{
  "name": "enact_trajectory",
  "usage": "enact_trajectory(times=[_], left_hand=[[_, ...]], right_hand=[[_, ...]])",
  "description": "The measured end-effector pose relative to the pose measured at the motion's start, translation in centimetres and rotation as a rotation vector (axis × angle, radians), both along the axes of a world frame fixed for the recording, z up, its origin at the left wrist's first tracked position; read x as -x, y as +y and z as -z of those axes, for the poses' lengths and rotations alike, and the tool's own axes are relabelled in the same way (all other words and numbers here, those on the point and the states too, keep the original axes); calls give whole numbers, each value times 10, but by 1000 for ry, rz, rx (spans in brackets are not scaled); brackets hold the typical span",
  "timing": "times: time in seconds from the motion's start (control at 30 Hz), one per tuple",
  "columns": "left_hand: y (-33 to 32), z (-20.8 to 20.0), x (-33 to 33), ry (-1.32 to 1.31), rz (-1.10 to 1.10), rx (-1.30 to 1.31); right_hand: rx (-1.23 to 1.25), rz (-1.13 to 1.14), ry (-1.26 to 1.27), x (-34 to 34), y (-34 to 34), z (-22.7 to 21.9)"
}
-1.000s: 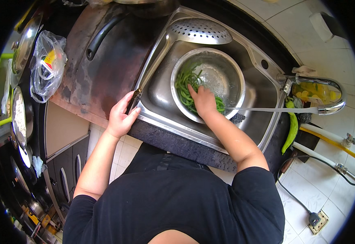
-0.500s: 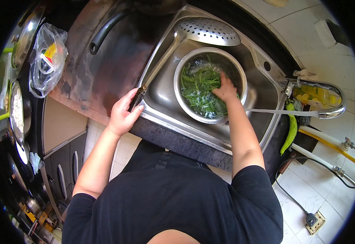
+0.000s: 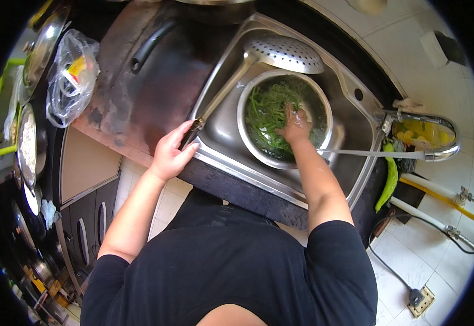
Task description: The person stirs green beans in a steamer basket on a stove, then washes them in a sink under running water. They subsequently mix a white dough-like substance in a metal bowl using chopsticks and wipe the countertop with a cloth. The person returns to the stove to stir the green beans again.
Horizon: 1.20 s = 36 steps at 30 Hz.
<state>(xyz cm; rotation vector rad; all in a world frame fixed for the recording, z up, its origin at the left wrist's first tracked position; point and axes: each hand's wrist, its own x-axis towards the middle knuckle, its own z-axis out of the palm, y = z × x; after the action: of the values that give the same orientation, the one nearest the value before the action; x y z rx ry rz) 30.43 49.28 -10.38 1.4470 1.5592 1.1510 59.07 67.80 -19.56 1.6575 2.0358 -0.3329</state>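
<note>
Your left hand (image 3: 174, 151) grips the skimmer (image 3: 286, 53) by its dark handle (image 3: 192, 133), perforated head beyond those fingers. Your right hand (image 3: 295, 127) has its fingers splayed in the water-filled steel bowl (image 3: 241, 117); greens (image 3: 266, 111) lie just left of them.

Right hand (image 3: 296, 127) partly indistinct under water (image 3: 312, 102) in metal bowl (image 3: 241, 120), skimmer grip (image 3: 194, 129) partly behind left hand (image 3: 170, 150)

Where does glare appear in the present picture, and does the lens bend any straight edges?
Head view: highlights shine on the chrome tap and perforated ladle; head view, toward the rim: the back edge of the dark counter curves, and the corners are black.
</note>
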Motion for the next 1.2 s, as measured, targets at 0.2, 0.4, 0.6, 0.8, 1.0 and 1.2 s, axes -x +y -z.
enact_trajectory(times=[0.2,0.4,0.6,0.8,1.0,1.2], left_hand=[[-2,8,1,-145,-7,29],[-12,-21,3,57,-39,-38],[-63,-41,27,334,-88,-36],[-127,-25,41,361,-274,-3],[-145,9,52,38,-517,68],[-121,14,52,32,-638,20]], right_hand=[[62,304,614,-42,23,52],[41,412,704,-34,-4,-3],[-125,190,338,17,-46,-29],[63,-43,81,21,-48,-1],[-101,83,265,-15,-11,12],[51,722,1155,-38,-4,31]])
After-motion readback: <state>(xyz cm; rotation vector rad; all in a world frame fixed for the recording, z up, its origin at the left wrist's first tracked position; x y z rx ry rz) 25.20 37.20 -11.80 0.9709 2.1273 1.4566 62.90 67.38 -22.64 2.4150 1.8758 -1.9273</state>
